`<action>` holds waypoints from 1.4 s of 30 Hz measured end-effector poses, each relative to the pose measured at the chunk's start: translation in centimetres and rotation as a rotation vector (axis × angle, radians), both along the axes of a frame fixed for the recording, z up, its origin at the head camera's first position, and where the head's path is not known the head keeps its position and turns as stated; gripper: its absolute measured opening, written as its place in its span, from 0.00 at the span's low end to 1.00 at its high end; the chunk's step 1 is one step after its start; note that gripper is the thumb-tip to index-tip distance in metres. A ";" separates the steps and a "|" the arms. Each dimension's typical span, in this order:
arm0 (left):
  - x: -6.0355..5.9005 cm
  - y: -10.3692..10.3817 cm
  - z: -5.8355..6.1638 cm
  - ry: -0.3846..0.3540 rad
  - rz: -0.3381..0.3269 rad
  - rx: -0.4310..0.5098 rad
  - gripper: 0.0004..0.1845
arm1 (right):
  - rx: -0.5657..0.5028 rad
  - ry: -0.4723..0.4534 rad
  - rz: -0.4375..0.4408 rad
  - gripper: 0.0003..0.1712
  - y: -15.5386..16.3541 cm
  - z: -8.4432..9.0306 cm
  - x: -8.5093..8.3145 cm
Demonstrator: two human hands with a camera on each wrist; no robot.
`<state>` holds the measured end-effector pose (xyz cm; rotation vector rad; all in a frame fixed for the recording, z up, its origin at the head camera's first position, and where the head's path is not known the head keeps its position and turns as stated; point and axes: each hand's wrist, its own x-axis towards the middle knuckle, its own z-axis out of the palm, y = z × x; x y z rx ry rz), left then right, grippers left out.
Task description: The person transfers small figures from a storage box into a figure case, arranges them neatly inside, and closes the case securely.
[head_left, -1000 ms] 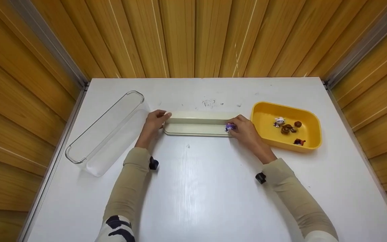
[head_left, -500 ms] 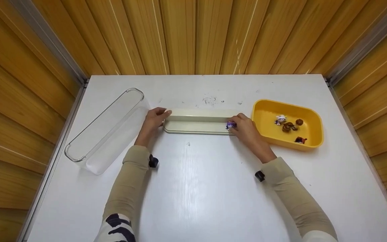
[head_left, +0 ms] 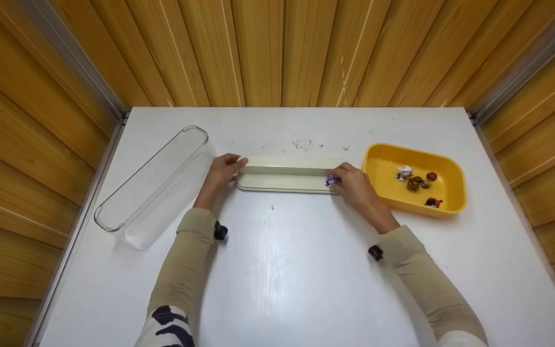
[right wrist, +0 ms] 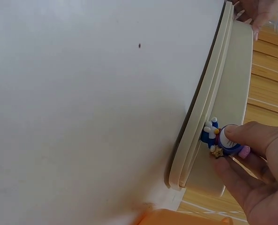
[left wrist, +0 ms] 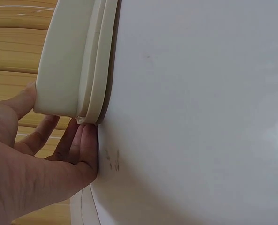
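A long cream tray [head_left: 284,178] lies across the middle of the white table [head_left: 277,270]. My left hand [head_left: 222,171] holds its left end, thumb on the end wall and fingers beside it, as the left wrist view shows on the cream tray [left wrist: 73,61]. My right hand [head_left: 352,183] pinches a small blue and purple figurine [head_left: 331,180] at the tray's right end. In the right wrist view the figurine [right wrist: 221,140] touches the tray's inner ledge [right wrist: 209,98] under my fingertips [right wrist: 242,136].
A yellow bin [head_left: 415,180] with several small figurines stands right of the tray. A clear long plastic container [head_left: 154,185] lies angled at the left. Wooden slat walls surround the table on three sides.
Both hands and the tray have stayed almost still; the figurine remains pinched at the tray's right end. The view has shifted slightly.
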<state>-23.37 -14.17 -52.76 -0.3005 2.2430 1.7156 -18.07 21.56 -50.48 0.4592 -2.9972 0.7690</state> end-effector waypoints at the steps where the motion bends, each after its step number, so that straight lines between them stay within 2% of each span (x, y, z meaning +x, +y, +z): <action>1: 0.0 0.0 0.0 -0.005 -0.001 -0.002 0.29 | -0.002 -0.004 -0.001 0.18 0.1 0.0 0.0; 18: 0.1 0.0 0.0 0.002 -0.015 -0.034 0.28 | 0.017 0.048 0.145 0.17 0.7 0.2 -1.0; 25: 0.1 0.0 0.0 0.017 -0.017 -0.029 0.31 | -0.005 0.080 0.216 0.16 1.3 0.1 -1.2; 31: 0.0 0.2 -0.2 0.021 -0.008 -0.024 0.30 | 0.044 0.060 0.246 0.17 1.5 0.4 -1.2; 38: -0.1 0.1 -0.4 0.018 0.000 -0.021 0.29 | 0.149 0.089 0.274 0.20 1.6 1.2 -0.9; 42: -0.1 0.0 -0.4 0.018 0.001 -0.017 0.30 | 0.150 0.093 0.287 0.20 2.3 2.7 -0.7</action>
